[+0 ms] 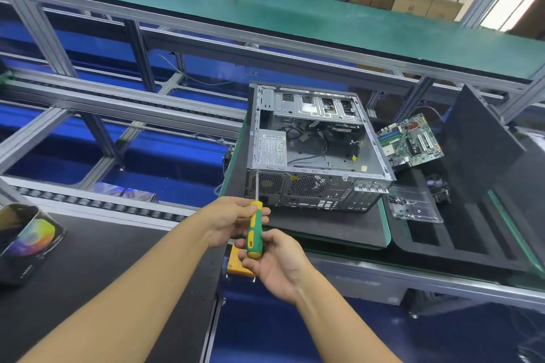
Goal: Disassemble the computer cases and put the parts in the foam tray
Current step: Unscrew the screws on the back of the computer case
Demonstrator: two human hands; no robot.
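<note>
An open grey computer case (318,153) lies on its side on a dark mat, its power supply (271,148) and loose cables still inside. A green and yellow screwdriver (254,230) points up at the case's rear left corner. My right hand (275,264) grips the handle's lower end, and my left hand (231,219) holds its upper end with the fingertips. A green motherboard (410,141) leans at the far end of the black foam tray (460,233), to the right of the case.
A clear plastic dish (414,205) with small screws lies between case and foam tray. An upright black foam sheet (483,144) stands at the right. An orange block (239,264) sits under my hands. A green shelf (265,12) spans overhead; roller conveyor rails run at left.
</note>
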